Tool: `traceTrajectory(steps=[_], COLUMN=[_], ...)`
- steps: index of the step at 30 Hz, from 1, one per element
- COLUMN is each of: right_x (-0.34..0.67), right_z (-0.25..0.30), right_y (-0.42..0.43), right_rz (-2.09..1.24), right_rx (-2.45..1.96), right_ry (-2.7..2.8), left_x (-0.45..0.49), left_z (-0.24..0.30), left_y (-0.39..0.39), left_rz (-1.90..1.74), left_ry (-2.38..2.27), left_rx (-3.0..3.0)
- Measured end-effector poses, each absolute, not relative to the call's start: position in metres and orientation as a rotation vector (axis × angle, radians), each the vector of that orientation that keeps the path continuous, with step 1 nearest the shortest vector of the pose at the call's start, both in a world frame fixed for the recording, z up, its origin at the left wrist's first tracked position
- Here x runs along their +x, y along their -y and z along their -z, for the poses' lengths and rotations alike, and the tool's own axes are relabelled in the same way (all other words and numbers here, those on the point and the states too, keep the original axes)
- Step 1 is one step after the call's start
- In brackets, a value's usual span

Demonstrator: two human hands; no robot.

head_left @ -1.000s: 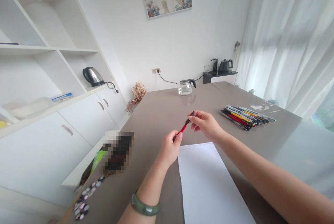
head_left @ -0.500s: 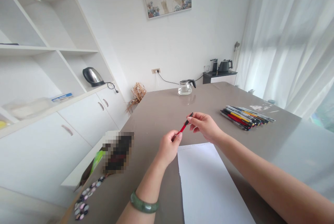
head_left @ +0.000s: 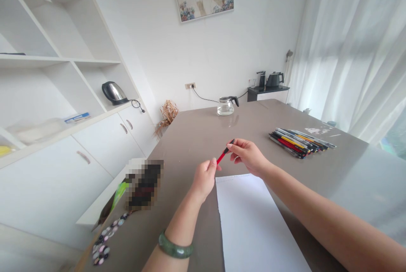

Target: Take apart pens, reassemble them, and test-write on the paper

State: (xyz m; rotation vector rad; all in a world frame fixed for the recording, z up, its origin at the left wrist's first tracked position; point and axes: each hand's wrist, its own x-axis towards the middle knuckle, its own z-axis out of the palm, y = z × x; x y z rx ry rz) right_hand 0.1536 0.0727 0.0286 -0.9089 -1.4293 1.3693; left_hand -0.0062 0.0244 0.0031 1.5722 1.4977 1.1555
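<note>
Both my hands hold one red pen [head_left: 223, 154] with a black tip just above the grey table [head_left: 196, 136]. My left hand [head_left: 204, 177], a green bangle on its wrist, pinches the pen's lower end. My right hand [head_left: 249, 155] pinches its upper, black end between thumb and fingers. The pen slants up to the right. A white sheet of paper [head_left: 253, 225] lies flat on the table right below the hands.
A row of several pens [head_left: 300, 140] lies to the right. A glass carafe [head_left: 226, 105] stands at the table's far edge. Beads [head_left: 106, 238] and a blurred object lie at the left edge. White cabinets hold a kettle [head_left: 113, 92].
My hands have drawn slightly closer together along the pen, so less of its red body shows. The pen stays at about the same slant.
</note>
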Motion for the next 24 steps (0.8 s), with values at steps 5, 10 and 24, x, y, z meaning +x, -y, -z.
traceTrajectory(steps=[5, 10, 24], right_x=[0.1523, 0.1504, 0.1498], right_z=[-0.0256, -0.0260, -0.0262], right_y=[-0.0724, -0.0711, -0.0700], right_rz=[-1.357, -1.359, -1.331], right_rx=[-0.918, -0.925, -0.957], right_ry=[1.429, 1.426, 1.482], left_x=[-0.0068, -0.0042, -0.0067], left_z=[-0.0006, -0.0018, 0.0008], left_y=[-0.0240, -0.0213, -0.0240], left_rz=[-1.128, -1.100, -1.053], left_ry=[-1.426, -1.351, -1.372], left_rx=[1.607, 1.573, 1.634])
